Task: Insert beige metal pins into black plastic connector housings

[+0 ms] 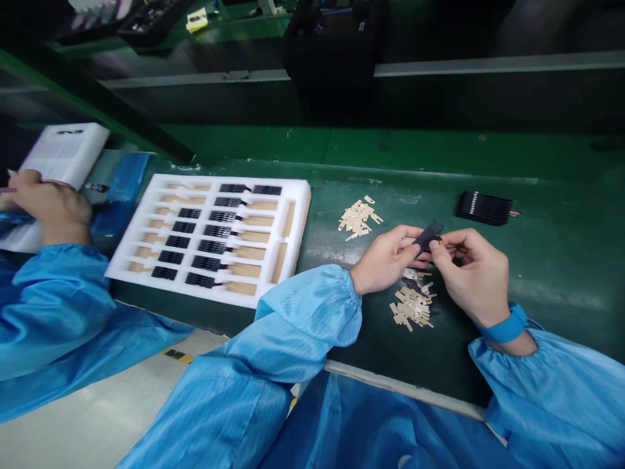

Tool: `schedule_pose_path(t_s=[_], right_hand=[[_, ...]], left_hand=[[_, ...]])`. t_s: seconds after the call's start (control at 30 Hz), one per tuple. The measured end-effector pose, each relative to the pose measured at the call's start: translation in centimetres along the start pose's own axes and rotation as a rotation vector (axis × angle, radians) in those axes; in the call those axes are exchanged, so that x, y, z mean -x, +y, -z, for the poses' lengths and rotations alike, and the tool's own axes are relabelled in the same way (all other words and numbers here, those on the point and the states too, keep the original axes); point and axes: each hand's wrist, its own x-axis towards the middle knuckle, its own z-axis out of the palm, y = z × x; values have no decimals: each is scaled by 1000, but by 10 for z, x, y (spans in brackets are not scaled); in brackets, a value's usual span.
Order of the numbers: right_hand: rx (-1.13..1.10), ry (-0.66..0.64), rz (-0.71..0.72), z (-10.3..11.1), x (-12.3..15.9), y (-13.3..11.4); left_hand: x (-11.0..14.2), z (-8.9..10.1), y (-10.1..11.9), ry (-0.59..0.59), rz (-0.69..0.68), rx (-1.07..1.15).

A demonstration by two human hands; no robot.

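My left hand (pixel 385 259) pinches a small black plastic part (pixel 428 236) above the green bench. My right hand (pixel 471 273) meets it from the right, its fingertips closed on the same part's right end, where a small brass bit shows. Under my hands lies a heap of small brass terminals (pixel 413 303) mixed with a few dark pieces. A second heap of brass terminals (pixel 359 217) lies a little farther back and to the left.
A white foam tray (pixel 293 215) with rows of black parts stands left of my hands. A row of stacked black parts (pixel 484 207) lies at the back right. A co-worker's hand (pixel 49 207) and blue sleeve work at the far left over another white tray (pixel 63 151).
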Motion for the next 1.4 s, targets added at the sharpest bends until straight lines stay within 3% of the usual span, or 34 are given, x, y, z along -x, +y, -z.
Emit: schedule_pose_path(t_s=[0.77, 1.03, 1.23, 1.4], right_hand=[[164, 58, 94, -3, 2, -6], [371, 54, 257, -2, 3, -4], [258, 211, 151, 8, -1, -3], [128, 248, 90, 8, -2, -5]], left_hand=[[1, -1, -5, -1, -62, -23], [1, -2, -7, 26, -56, -54], [2, -1, -2, -38, -1, 59], [4, -3, 3, 7, 12, 81]])
